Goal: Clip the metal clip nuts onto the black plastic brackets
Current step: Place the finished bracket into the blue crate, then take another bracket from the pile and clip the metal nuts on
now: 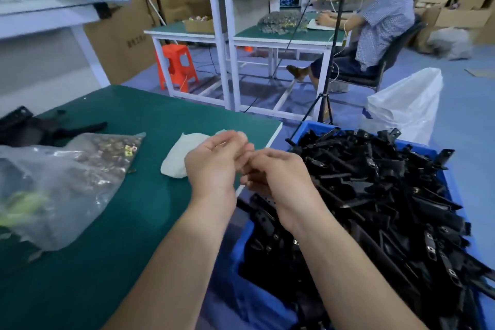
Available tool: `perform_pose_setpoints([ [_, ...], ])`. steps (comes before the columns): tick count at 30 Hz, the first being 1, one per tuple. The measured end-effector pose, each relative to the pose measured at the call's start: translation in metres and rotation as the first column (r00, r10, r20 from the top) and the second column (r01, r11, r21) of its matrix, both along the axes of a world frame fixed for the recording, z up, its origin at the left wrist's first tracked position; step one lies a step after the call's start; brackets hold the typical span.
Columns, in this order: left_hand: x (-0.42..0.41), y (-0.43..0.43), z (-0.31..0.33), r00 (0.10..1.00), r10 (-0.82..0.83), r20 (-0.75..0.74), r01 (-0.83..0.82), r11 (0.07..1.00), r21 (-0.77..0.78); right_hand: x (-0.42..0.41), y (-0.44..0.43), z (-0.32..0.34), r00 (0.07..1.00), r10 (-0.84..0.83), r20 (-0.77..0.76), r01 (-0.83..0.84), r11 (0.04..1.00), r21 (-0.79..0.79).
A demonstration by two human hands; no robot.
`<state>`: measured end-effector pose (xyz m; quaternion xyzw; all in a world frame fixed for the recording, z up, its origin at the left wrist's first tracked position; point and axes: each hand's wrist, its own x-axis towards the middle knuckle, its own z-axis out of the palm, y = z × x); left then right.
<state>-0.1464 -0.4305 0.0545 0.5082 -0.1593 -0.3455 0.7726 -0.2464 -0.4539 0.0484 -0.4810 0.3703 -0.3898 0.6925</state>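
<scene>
Here, black brackets (375,182) heaped, some bearing silvery clips (429,241).

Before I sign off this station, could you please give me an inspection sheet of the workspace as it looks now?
Surface: green bench mat, hands over its right edge.
Job's things: clear bag of metal clip nuts lying on the mat, left; black plastic brackets heaped in a blue bin, right.
Clutter: white cloth on the mat; black parts at the far left.
Hands: left hand and right hand meet, fingers curled; what they hold is hidden.
Cables: dark cable slanting to the floor beside a tripod.
Surroundings: seated person at another bench, orange stool, white sack, cardboard boxes.
</scene>
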Motion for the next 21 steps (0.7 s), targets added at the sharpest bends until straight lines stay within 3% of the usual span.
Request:
perform_pose_setpoints([
  [6,0.078,0.07,0.032,0.928,0.335,0.162,-0.348,0.936,0.055,0.096,0.055,0.032,0.944,0.291,-0.156,-0.322,0.915,-0.242],
  [12,0.16,0.162,0.039,0.623,0.583,0.521,-0.725,0.681,0.103,0.198,0.128,0.039,0.85,0.451,-0.271,-0.524,0.776,-0.35],
  [16,0.213,0.234,0.019,0.525,0.561,0.641,-0.808,0.566,0.166,0.262,0.176,0.017,0.748,0.564,-0.351,-0.662,0.673,-0.329],
  [21,0.265,0.323,-0.021,0.535,0.263,0.803,-0.827,0.357,0.434,0.316,0.208,-0.013,0.702,0.557,-0.444,-0.712,0.538,-0.451],
])
